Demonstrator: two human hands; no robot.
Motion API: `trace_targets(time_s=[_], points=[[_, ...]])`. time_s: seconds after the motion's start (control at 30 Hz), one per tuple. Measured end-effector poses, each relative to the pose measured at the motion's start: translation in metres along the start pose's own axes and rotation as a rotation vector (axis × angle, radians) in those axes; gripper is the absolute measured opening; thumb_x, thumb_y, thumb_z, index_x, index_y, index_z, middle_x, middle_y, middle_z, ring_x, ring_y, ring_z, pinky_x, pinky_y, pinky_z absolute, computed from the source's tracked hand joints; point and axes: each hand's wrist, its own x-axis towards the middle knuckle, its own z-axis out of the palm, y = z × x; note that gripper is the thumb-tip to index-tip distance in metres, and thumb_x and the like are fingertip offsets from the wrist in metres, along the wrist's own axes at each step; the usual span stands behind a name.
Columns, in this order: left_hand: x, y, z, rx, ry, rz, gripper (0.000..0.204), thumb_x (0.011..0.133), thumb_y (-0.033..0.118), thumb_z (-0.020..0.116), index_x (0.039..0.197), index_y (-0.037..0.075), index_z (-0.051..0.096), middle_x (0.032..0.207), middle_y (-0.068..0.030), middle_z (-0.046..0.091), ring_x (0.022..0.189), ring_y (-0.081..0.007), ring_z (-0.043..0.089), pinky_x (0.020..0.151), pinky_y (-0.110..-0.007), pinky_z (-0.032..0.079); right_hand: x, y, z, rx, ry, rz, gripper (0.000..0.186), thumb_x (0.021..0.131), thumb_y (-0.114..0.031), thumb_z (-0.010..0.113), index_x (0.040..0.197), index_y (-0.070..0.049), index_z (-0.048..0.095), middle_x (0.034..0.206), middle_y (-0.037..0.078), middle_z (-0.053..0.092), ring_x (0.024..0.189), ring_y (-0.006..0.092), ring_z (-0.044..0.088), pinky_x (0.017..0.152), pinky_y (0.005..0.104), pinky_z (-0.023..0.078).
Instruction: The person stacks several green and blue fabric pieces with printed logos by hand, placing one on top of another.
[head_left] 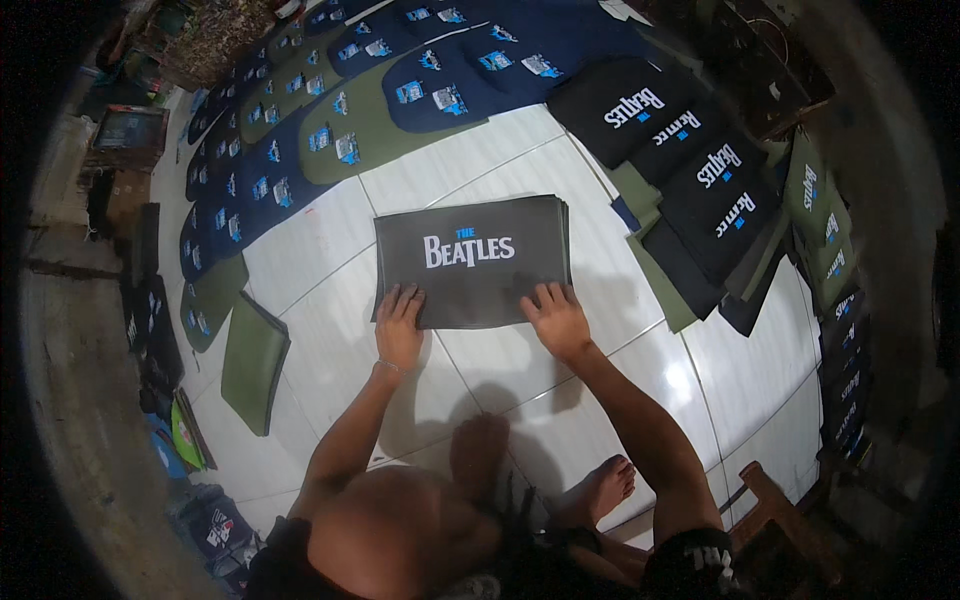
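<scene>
A stack of dark charcoal rectangular sheets [470,280], printed with white and blue lettering, lies squarely in the middle of the view over white floor tiles. My left hand [400,330] grips its near edge toward the left corner, fingertips on top. At the near right corner, my right hand [555,322] holds the same stack, fingers on the top face. Whether the thumbs reach under the edge is not fully visible.
Navy and green printed pieces [440,90] spread across the far left and back. Black and green printed pieces [700,200] pile at right. A folded green piece [252,370] lies left. My bare foot [590,495] and a wooden object [775,510] are near the lower right.
</scene>
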Motion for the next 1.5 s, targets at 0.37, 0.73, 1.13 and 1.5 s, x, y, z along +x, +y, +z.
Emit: trace_targets(time_s=[0.37, 0.73, 1.13, 1.5], points=[[0.060, -0.050, -0.023, -0.397, 0.012, -0.615, 0.065, 0.070, 0.027, 0.079, 0.116, -0.011, 0.052, 0.116, -0.0290, 0.057, 0.113, -0.0357, 0.055, 0.094, -0.041, 0.044, 0.018, 0.043, -0.014, 0.536, 0.248, 0.599, 0.064, 0.075, -0.028, 0.070, 0.122, 0.009, 0.046, 0.118, 0.027, 0.050, 0.111, 0.0422, 0.048, 0.096, 0.0463, 0.040], [0.066, -0.064, 0.012, -0.459, -0.169, -0.778, 0.052, 0.070, 0.031, 0.077, 0.095, -0.011, 0.059, 0.091, -0.0257, 0.066, 0.082, -0.0343, 0.067, 0.071, -0.038, 0.053, 0.055, 0.030, -0.003, 0.744, 0.035, 1.083, 0.052, 0.070, -0.031, 0.076, 0.101, 0.006, 0.060, 0.099, 0.026, 0.059, 0.093, 0.0423, 0.059, 0.083, 0.0484, 0.048], [0.076, -0.050, -0.004, -0.483, -0.206, -0.883, 0.052, 0.070, 0.030, 0.075, 0.095, -0.013, 0.058, 0.093, -0.0240, 0.066, 0.084, -0.0332, 0.067, 0.072, -0.038, 0.053, 0.059, 0.025, -0.019, 0.853, 0.116, 1.116, 0.045, 0.070, -0.027, 0.076, 0.095, 0.004, 0.058, 0.093, 0.026, 0.064, 0.091, 0.0391, 0.064, 0.082, 0.0438, 0.050], [0.066, -0.034, -0.015, -0.738, -0.117, -0.709, 0.039, 0.076, 0.016, 0.074, 0.101, -0.008, 0.057, 0.090, -0.0161, 0.066, 0.081, -0.0235, 0.066, 0.069, -0.034, 0.054, 0.048, 0.025, -0.018, 0.738, 0.307, 0.986, 0.048, 0.070, -0.029, 0.077, 0.099, 0.006, 0.060, 0.089, 0.023, 0.066, 0.086, 0.0371, 0.065, 0.076, 0.0441, 0.051]])
